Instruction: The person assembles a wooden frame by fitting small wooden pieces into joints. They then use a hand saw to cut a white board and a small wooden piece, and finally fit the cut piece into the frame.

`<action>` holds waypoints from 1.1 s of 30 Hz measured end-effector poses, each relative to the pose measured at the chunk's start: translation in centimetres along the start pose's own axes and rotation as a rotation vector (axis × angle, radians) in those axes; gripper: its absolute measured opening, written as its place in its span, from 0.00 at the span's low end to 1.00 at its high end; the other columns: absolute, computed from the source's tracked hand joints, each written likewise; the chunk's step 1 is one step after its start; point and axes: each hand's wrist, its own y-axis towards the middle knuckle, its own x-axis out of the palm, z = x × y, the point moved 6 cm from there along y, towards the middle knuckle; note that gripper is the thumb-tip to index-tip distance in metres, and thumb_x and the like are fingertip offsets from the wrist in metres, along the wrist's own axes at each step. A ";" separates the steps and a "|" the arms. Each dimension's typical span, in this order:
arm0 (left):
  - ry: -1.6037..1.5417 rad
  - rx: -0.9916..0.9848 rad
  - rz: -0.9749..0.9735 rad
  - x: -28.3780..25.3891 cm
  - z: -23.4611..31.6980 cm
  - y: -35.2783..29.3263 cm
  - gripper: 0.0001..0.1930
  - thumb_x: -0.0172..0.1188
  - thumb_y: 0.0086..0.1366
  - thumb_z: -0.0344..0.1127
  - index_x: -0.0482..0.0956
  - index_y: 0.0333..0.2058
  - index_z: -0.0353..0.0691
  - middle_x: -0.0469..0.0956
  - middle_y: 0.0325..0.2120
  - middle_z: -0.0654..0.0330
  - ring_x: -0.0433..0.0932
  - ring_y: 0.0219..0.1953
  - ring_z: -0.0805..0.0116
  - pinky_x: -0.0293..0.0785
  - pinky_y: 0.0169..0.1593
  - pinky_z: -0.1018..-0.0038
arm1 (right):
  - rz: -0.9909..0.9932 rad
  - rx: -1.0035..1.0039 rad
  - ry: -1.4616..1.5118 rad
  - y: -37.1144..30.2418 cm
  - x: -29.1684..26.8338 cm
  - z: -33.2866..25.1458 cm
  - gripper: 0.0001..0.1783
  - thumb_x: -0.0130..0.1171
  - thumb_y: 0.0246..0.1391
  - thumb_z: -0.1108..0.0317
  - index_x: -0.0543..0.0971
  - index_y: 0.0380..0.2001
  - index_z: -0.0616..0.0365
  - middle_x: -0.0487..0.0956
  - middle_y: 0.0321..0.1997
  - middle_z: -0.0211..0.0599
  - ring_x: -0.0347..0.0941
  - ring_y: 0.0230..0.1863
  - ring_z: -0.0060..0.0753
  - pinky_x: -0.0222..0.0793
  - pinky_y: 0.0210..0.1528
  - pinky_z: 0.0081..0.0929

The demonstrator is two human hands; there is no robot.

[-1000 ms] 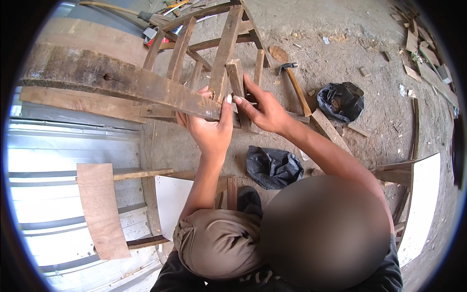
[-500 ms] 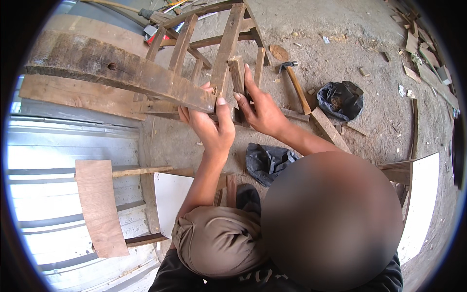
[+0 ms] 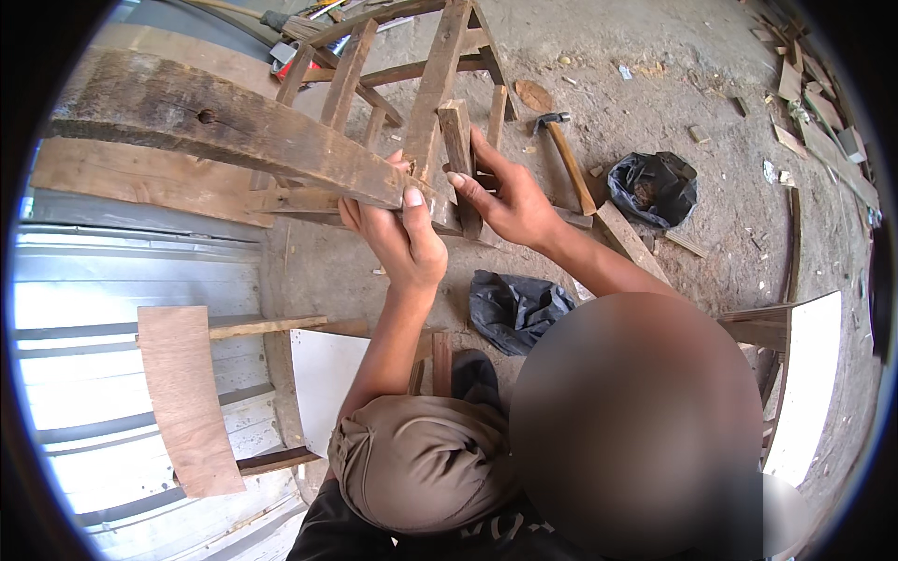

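Note:
My left hand (image 3: 404, 241) grips the near end of a long weathered plank (image 3: 224, 126), thumb pressed over its end. The plank runs off to the upper left, over a rough frame of wooden slats (image 3: 430, 84). Just to the right, my right hand (image 3: 510, 198) is closed on a short upright wooden block (image 3: 456, 140) that stands against the frame beside the plank's end. Both hands almost touch each other at that joint.
A hammer (image 3: 566, 154) lies on the dirt floor right of the frame, with a black plastic bag (image 3: 652, 187) beyond it. A dark crumpled bag (image 3: 514, 309) lies below my hands. Corrugated metal sheet (image 3: 122, 280), a plywood piece (image 3: 187, 402) and white boards (image 3: 812, 383) surround me.
Both hands stay on the same wood. The plank's end and my left hand have shifted slightly upward, and my thumb now sits over the plank's end.

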 end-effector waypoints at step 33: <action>0.024 0.005 -0.050 -0.2 0.2 0.1 0.19 0.47 0.67 0.42 0.74 0.46 0.32 0.76 0.49 0.49 0.67 0.54 0.52 0.47 0.63 0.54 | 0.034 0.002 0.190 1.0 0.0 -0.1 0.40 0.61 0.62 0.62 0.55 0.68 0.73 0.76 0.56 0.58 0.74 0.57 0.40 0.71 0.57 0.34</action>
